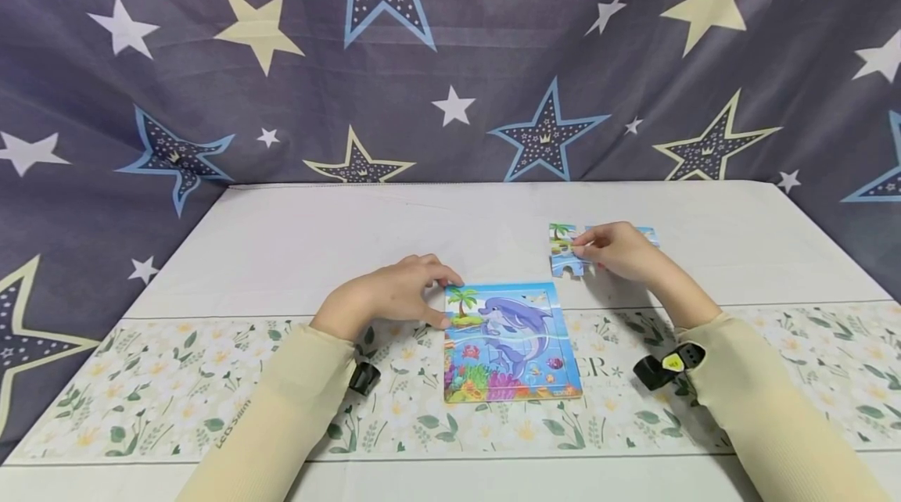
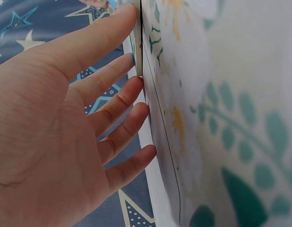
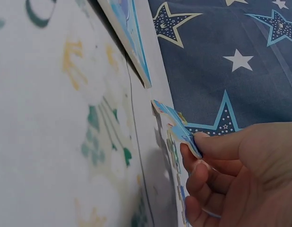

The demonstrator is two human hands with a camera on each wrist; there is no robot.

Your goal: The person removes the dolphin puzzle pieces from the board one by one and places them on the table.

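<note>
A square dolphin puzzle board (image 1: 512, 342) lies on the table, with a palm tree, coral and fish in its picture. My left hand (image 1: 404, 291) is at the board's upper left, its fingers spread and the thumb and a fingertip right at the edge. In the left wrist view that hand (image 2: 56, 123) shows its fingers apart. Farther back, my right hand (image 1: 622, 252) pinches a blue puzzle piece (image 3: 176, 123) between thumb and forefinger. Loose puzzle pieces (image 1: 563, 266) lie beneath and beside this hand, partly hidden by it.
A white table cover (image 1: 366, 228) with a floral band (image 1: 190, 385) lies under everything. Behind it hangs a dark star-patterned cloth (image 1: 450, 41). Black straps with small devices (image 1: 669, 365) sit at the wrists.
</note>
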